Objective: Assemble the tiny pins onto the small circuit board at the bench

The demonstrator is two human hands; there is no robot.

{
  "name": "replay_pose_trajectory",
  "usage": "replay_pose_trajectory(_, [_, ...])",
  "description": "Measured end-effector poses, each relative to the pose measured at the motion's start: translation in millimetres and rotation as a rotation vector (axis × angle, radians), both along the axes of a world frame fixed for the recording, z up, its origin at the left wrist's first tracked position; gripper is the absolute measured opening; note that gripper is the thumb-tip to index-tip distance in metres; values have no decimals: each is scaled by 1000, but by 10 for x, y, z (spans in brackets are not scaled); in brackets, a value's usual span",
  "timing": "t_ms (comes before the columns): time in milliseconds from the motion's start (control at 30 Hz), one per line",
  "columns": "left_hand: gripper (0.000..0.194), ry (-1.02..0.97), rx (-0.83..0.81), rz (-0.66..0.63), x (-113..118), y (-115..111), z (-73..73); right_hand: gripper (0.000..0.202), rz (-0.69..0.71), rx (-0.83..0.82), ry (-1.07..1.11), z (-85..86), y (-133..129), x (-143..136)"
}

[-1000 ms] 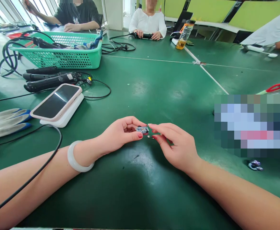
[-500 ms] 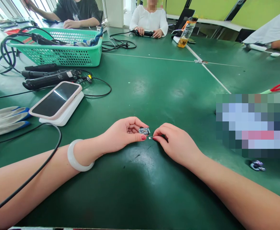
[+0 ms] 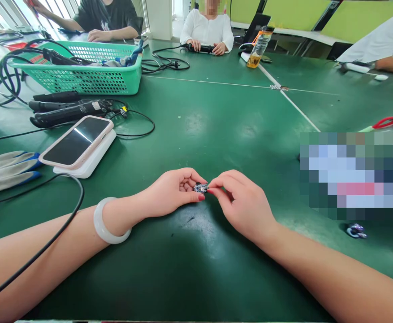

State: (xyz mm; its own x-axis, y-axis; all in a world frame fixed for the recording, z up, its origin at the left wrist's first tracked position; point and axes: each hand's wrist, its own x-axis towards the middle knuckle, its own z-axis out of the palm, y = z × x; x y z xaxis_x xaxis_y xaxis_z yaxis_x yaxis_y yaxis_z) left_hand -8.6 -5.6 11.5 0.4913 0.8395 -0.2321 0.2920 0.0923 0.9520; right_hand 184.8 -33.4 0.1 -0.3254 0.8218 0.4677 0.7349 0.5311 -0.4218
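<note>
My left hand (image 3: pixel 172 190), with a white bangle (image 3: pixel 104 222) on its wrist, pinches a small dark circuit board (image 3: pixel 200 188) with pale markings between thumb and fingers, just over the green table (image 3: pixel 183 264). Facing it from the right, my right hand (image 3: pixel 241 193) has thumb and index finger pressed together at the board's right edge. The small light piece in that pinch is mostly hidden by the fingertips. Whether the piece touches or enters the board I cannot tell.
At left lie a phone (image 3: pixel 78 140) on a white box (image 3: pixel 88 168), a glove (image 3: pixel 8 170), black handheld tools (image 3: pixel 70 110) and a green basket (image 3: pixel 88 78). A black cable (image 3: pixel 78 204) crosses my left forearm. A bottle (image 3: pixel 260 49) stands far back; people sit around the table.
My right hand has moved left and slightly up, bringing its small light piece to the board's right edge. The gap between the hands has closed. The left hand still holds the board.
</note>
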Motion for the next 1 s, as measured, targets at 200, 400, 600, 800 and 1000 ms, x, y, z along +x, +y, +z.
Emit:
replay_pose_trajectory(200, [27,5,21,-18,3,-2,5,18,29,-1,-2,-40,-5,-36])
replay_pose_trajectory(400, [27,0,8,-19,3,-1,10,18,53,2,20,-7,-17,-30])
replay_pose_trajectory(600, [31,-40,19,7,-15,9,20,17,-5,-52,-10,23,-17,18])
replay_pose_trajectory(800, [34,-56,29,-40,-40,26,0,19,6,-57,-24,-1,-18,-15])
replay_pose_trajectory(1000, [32,-83,39,-41,3,-28,32,25,9,4,-71,-31,-10,-55])
